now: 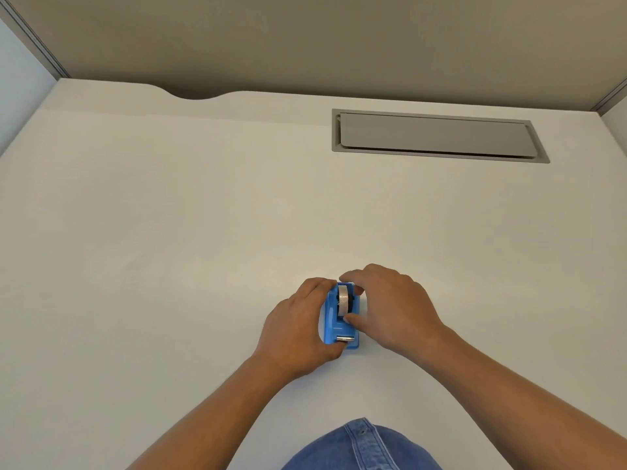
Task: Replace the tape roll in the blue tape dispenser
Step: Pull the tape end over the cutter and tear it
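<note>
A blue tape dispenser stands on the white desk, near the front middle, its metal cutter at the near end. A clear tape roll sits upright in its cradle. My left hand wraps the dispenser's left side, thumb under the near end, fingers at the far end. My right hand is beside the dispenser on the right. Its thumb touches the near edge of the roll and its forefinger curls over the far top of the roll, pinching it.
A grey cable hatch with a closed lid is set into the desk at the back right. A curved cut-out notches the desk's far edge. Grey partition walls stand behind and at both sides. Denim clothing shows at the bottom.
</note>
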